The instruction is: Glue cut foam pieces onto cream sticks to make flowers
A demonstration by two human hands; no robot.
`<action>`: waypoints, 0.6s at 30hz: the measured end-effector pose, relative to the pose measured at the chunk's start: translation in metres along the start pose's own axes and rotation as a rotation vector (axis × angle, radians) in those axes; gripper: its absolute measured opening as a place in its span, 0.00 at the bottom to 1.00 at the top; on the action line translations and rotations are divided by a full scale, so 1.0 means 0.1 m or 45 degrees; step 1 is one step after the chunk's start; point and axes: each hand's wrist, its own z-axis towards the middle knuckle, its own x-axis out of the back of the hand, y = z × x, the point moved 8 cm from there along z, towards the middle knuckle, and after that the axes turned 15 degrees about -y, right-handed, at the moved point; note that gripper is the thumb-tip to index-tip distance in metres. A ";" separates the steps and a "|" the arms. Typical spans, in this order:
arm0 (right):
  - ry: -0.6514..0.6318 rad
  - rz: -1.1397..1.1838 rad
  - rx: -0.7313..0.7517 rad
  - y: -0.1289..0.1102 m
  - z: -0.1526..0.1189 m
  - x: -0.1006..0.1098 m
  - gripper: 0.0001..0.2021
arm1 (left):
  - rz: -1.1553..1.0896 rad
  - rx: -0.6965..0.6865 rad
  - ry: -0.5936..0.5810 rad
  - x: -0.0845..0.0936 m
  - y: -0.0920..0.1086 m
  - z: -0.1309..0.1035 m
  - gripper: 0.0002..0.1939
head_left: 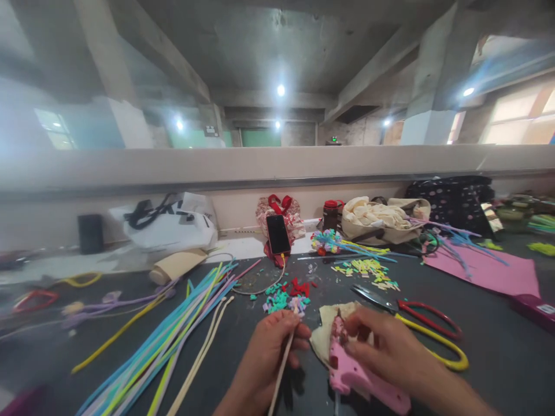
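My left hand (277, 341) is closed around a thin cream stem (282, 370), pinching it near its upper end. That tip is beside small lilac pieces (299, 304). A pink hot glue gun (351, 370) lies on a crumpled cream cloth (321, 341), its nozzle pointing away from me. My right hand (381, 341) has its fingers curled in at the front of the glue gun, close to the nozzle. Whether a small piece is between those fingertips is hidden. Scissors (403, 309) with red and yellow handles lie just beyond my right hand.
Long coloured stems (173, 335) lie in a bundle at left, with cream stems (203, 352) alongside. Teal pieces (280, 300), red pieces (299, 287) and yellow pieces (368, 270) lie scattered ahead. A phone (277, 234) stands behind them. Pink sheet (485, 266) is at right.
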 end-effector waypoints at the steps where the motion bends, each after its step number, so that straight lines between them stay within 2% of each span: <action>1: 0.021 -0.151 -0.043 0.03 -0.09 -0.05 0.08 | 0.006 0.021 -0.005 -0.03 -0.03 0.01 0.10; 3: -0.010 -0.389 -0.120 0.09 -0.21 -0.17 0.13 | 0.053 0.049 0.002 -0.09 -0.10 0.03 0.10; 5: -0.042 -0.521 -0.169 0.14 -0.24 -0.27 0.15 | 0.126 0.062 0.028 -0.13 -0.17 0.08 0.09; 9: -0.009 -0.484 -0.121 0.17 -0.21 -0.24 0.09 | 0.336 0.143 0.061 -0.15 -0.33 0.20 0.05; 12: -0.007 -0.141 -0.088 0.33 -0.20 -0.12 0.09 | 0.409 0.180 0.054 -0.12 -0.39 0.25 0.05; 15: -0.112 0.460 -0.043 0.61 -0.21 -0.02 0.11 | 0.428 0.169 0.037 -0.11 -0.39 0.26 0.07; 16: -0.107 0.683 -0.041 0.72 -0.23 0.02 0.13 | 0.427 0.159 0.038 -0.10 -0.38 0.26 0.07; 18: 0.019 1.110 -0.061 0.90 -0.28 0.14 0.14 | 0.422 0.152 0.048 -0.09 -0.39 0.27 0.08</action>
